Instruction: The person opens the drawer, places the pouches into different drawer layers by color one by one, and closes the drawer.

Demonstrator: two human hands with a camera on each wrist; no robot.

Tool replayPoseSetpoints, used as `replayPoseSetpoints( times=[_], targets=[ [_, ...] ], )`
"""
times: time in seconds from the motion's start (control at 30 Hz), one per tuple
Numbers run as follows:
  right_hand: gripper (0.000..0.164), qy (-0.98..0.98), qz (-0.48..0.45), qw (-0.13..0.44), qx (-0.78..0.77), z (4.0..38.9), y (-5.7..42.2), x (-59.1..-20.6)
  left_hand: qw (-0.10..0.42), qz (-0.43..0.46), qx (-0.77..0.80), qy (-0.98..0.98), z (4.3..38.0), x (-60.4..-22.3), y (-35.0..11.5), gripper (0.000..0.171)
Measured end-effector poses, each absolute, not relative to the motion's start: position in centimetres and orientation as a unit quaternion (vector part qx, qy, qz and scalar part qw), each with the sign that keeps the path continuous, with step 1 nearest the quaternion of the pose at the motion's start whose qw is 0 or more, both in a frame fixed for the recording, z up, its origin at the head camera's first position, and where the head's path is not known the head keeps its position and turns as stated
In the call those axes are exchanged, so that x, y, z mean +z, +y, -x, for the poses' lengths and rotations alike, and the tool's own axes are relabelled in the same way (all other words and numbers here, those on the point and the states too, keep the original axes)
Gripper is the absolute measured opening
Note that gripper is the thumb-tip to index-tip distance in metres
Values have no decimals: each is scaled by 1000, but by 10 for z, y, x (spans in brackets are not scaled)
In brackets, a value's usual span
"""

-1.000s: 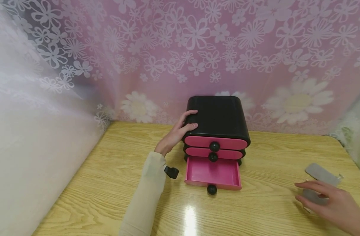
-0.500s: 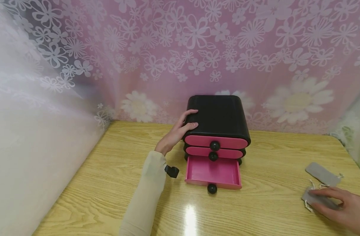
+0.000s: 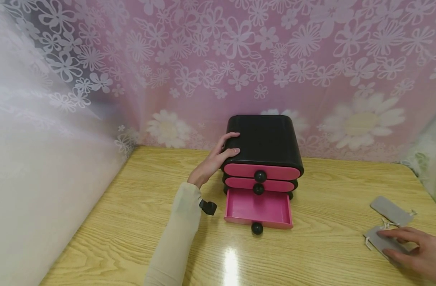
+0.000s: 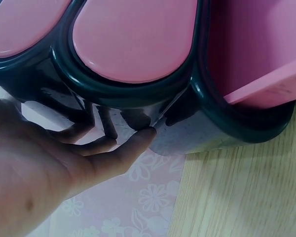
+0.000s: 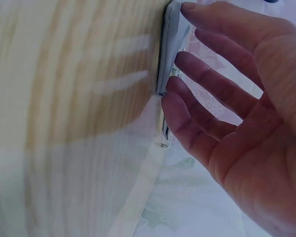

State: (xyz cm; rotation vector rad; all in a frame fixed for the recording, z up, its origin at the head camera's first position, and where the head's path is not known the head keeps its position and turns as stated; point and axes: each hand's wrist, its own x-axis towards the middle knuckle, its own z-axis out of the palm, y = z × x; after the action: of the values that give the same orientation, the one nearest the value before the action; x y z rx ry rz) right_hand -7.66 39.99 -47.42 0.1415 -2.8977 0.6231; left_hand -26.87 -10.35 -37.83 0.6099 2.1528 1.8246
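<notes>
A black drawer cabinet (image 3: 266,137) with pink drawer fronts stands on the table. Its bottom drawer (image 3: 258,208) is pulled out, with nothing in it. My left hand (image 3: 212,161) holds the cabinet's left side, thumb and a finger on the top; the left wrist view shows the other fingers along its glossy side (image 4: 130,118). At the right, my right hand (image 3: 419,250) holds a grey drawstring pouch (image 3: 387,239) lying near the table's right side, thumb at one edge and fingers at the other. In the right wrist view the pouch (image 5: 170,44) lies between thumb and fingers.
Just behind the held pouch lies a second grey pouch (image 3: 391,210). Two upper drawers (image 3: 239,171) are closed, each with a round black knob. A flowered pink curtain (image 3: 203,71) hangs behind the wooden table (image 3: 328,206).
My right hand has come down onto the nearer pouch, which has turned slightly and shifted a little left. My left hand and the cabinet stay where they were.
</notes>
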Motion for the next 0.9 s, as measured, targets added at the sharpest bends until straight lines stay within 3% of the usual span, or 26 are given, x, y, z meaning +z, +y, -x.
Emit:
replayPoseSetpoints(
  times=[0.9],
  targets=[
    [32,-973,-75,113,188,80,399,-479,126,-208,621,745,269,-378,-103,49]
  ],
)
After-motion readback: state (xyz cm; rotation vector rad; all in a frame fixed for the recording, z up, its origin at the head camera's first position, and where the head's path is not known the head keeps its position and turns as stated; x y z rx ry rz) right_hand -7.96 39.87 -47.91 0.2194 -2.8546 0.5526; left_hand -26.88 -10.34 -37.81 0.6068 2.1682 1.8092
